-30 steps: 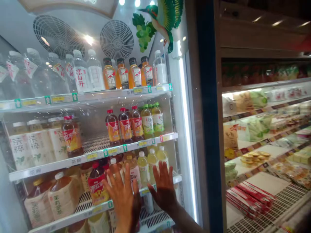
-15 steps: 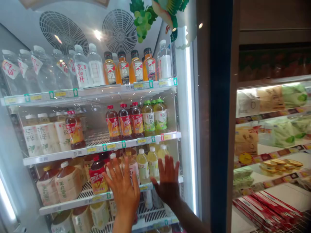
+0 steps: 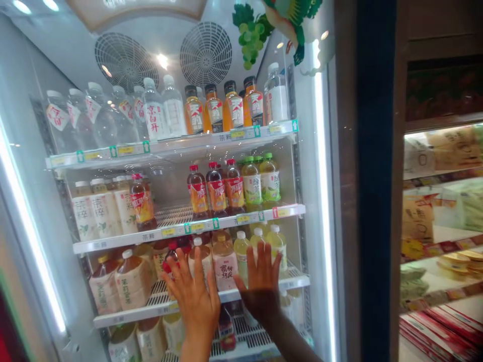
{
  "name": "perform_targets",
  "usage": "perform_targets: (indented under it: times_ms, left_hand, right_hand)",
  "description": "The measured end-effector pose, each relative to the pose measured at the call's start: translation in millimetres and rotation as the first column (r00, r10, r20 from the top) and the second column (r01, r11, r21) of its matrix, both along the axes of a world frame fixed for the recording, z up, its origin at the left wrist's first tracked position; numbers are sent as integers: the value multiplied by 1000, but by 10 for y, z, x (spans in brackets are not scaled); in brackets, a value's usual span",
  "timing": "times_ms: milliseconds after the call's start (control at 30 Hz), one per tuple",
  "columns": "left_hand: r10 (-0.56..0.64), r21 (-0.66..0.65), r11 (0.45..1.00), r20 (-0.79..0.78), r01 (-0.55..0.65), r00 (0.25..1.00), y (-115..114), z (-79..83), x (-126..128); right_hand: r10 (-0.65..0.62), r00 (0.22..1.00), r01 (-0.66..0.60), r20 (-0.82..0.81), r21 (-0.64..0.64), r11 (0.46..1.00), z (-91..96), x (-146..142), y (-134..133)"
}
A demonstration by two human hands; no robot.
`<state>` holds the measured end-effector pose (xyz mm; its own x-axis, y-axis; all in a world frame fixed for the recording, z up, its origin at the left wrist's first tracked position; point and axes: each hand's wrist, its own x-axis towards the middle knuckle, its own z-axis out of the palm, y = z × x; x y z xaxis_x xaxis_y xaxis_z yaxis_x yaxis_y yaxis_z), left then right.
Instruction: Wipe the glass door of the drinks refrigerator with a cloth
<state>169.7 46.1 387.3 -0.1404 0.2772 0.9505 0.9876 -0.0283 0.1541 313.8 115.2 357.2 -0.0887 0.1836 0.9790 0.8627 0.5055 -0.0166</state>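
Observation:
My left hand [image 3: 196, 301] is raised with its fingers spread, holding nothing, before the lower shelves of a drinks fridge. My right hand [image 3: 260, 286] is up beside it, also open with fingers apart and in darker shade. Past the left fingertips stands a red-labelled tea bottle [image 3: 172, 255], partly hidden. Between the hands shows a pink-labelled bottle [image 3: 224, 264]. White-capped pale yellow bottles [image 3: 278, 246] sit behind the right fingers. Whether either palm touches the glass I cannot tell.
Higher up are red-capped tea bottles [image 3: 197, 193], green-capped bottles [image 3: 269, 178], orange drink bottles [image 3: 234, 108] and clear water bottles [image 3: 153, 113]. The fridge's dark frame [image 3: 373, 176] stands at right. Beyond it is a rack with bagged goods [image 3: 453, 146] and red packages [image 3: 437, 329].
The view has shifted left, so the fridge and its bottles sit further right in the picture. Both hands stay raised and spread, now in front of different bottles.

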Motion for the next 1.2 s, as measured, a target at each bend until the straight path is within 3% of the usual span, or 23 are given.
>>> perform_targets:
  times_ms: [67,133,200,300,367,400,533,567,633,733,800,833,967,1000,1067,1167,1200]
  left_hand:
    - [-2,-2,1000,6,2,1000,-44,18,-161]
    - [-4,-9,1000,3,4,1000,-89,35,-326]
    - [6,-18,1000,-5,-6,1000,-136,48,-511]
    - [28,-34,999,-19,-28,999,-205,62,-827]
    - [33,-44,998,-25,-34,999,-247,73,-1034]
    - [32,-47,998,-26,-33,999,-267,80,-1129]
    - [-6,-40,999,-45,4,999,-327,93,-1435]
    - [-18,-40,999,-54,16,998,-339,89,-1501]
    - [-34,-43,999,-60,31,998,-363,69,-1629]
    - [-42,-46,998,-42,40,998,-398,24,-1800]
    - [-49,-51,998,-36,47,998,-418,-2,-1879]
    - [-51,-53,997,-36,49,998,-426,-11,-1906]
    - [-69,-37,997,-36,68,997,-452,-25,-1956]
    - [-74,-30,997,-35,73,997,-456,-27,-1965]
    - [-74,-17,997,-39,73,997,-457,-31,-1981]
    - [-50,13,999,-51,51,997,-426,-36,-1953]
    - [-44,26,999,-50,45,998,-406,-35,-1913]
  right_hand:
    - [9,1000,-9,-25,-4,1000,475,-181,0]
    - [20,999,-20,-43,-14,1000,778,-369,-32]
    - [7,999,-8,-49,-14,1000,688,-573,-106]
    - [-1,999,0,32,27,1000,125,-900,-251]
    - [-10,998,8,58,42,999,-43,-1116,-325]
    - [-14,999,12,52,39,999,18,-1217,-347]
    - [-27,999,27,-26,12,1000,730,-1547,-388]
    - [-30,999,30,-37,10,999,809,-1611,-411]
    - [-48,998,48,-46,0,999,664,-1736,-491]
    - [-28,998,27,50,13,1000,51,-1911,-620]
    - [-20,996,20,89,4,1000,-100,-1980,-635]
    - [-26,996,26,80,6,1000,-17,-1995,-614]
    - [-72,997,72,-33,12,997,744,-2004,-480]
    - [-75,996,75,-39,10,997,803,-2007,-476]
    - [-79,997,79,-16,7,997,586,-2014,-519]
    - [-85,990,82,108,33,996,-117,-1970,-596]
    - [-89,986,86,142,26,996,-249,-1922,-590]
